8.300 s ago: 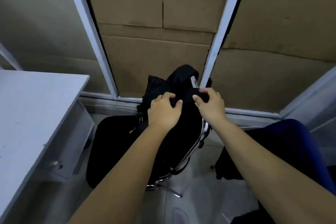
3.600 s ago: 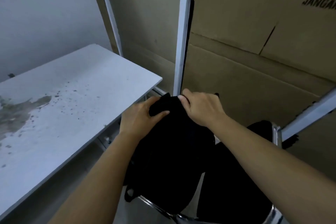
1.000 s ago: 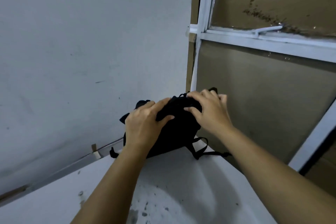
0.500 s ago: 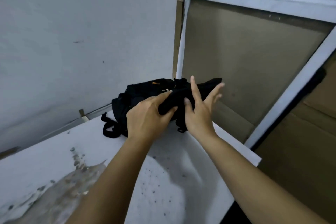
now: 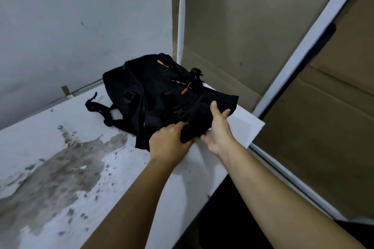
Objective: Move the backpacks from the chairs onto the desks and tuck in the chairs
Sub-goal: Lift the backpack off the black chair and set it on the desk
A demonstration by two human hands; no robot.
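White, stained tabletop [image 5: 60, 168] is carrying the load. The left hand [image 5: 170, 143] is clenched on the near end of the backpack [image 5: 157, 95]; the right hand [image 5: 218, 129] is gripping the same end, fingers partly spread. The backpack is lying flat in the far corner, beside the wall [image 5: 81, 16]. This transfer appears nearly done; release and chair tucking are remaining. No chairs are showing.

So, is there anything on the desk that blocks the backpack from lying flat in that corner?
Nothing visible does. The black backpack already lies on the white desk, near the wall corner. The left hand and right hand hold its near edge. Only stains and a loose strap are beside it.
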